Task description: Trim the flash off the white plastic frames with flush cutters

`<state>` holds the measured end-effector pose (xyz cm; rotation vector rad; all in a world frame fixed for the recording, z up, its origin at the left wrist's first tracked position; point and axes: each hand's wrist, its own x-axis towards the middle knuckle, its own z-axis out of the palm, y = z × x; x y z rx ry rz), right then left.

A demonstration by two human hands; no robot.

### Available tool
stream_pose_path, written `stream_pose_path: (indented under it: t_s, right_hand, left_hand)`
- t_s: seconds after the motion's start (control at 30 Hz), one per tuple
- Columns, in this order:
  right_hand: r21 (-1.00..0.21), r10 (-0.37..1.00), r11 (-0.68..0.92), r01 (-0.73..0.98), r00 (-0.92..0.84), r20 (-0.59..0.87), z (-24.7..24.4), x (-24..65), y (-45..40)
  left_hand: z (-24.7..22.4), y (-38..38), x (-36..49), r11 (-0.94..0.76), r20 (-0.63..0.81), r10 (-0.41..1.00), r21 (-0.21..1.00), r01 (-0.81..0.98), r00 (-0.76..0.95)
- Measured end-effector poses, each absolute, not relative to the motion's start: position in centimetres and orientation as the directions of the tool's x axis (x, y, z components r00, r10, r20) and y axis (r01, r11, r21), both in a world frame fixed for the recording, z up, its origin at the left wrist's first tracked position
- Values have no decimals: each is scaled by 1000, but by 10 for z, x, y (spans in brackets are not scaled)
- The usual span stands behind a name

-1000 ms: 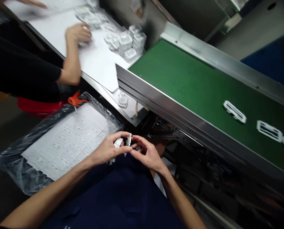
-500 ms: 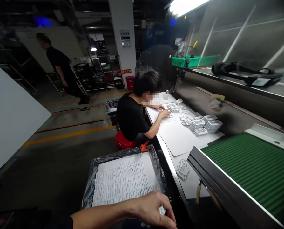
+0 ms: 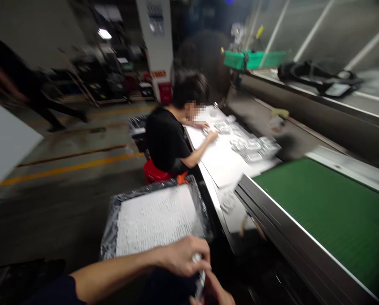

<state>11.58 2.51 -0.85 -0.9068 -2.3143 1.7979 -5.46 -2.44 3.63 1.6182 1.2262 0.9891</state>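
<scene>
The left hand (image 3: 186,256) is curling its fingers closed around small, pale, shiny parts (image 3: 200,284), whose narrow outlines are blurring at the near centre, while the right hand (image 3: 219,292) is meeting them from below, its grip too hidden to tell. The plastic-lined box (image 3: 108,233) is lying beyond the left forearm, a dark gap is separating its right rim from the white table (image 3: 223,169), and the conveyor's metal side (image 3: 281,233) is slanting along the right.
</scene>
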Motion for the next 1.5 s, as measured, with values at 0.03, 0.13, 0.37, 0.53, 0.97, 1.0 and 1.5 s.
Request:
stream_pose_path:
  t_s: [0.03, 0.13, 0.37, 0.53, 0.97, 1.0, 1.5]
  right_hand:
    - [-896, 492, 110, 431, -807, -327, 1, 129, 16]
    - [-905, 411, 37, 423, -832, -372, 23, 146, 8]
    - [-712, 738, 93, 696, -528, -420, -8, 133, 92]
    - [-481, 906, 80, 873, -265, -330, -49, 117, 163]
    - [-290, 891, -65, 955, -76, -448, -71, 140, 188]
    - [-311, 881, -75, 947, -83, -465, -67, 143, 184]
    - [-696, 485, -51, 716, -592, -644, 57, 194, 49]
  left_hand:
    - [39, -27, -54, -107, 48, 977, 953, 283, 209]
    - [37, -29, -59, 45, -104, 973, 961, 273, 206]
    - [28, -32, -67, 257, -297, 923, 949, 182, 247]
    - [27, -40, -65, 317, -342, 915, 937, 144, 214]
    - [17, -41, -68, 361, -371, 900, 928, 87, 228]
    - [16, -40, -68, 363, -372, 898, 928, 83, 236]
    - [19, -21, -63, 352, -357, 862, 932, 83, 360]
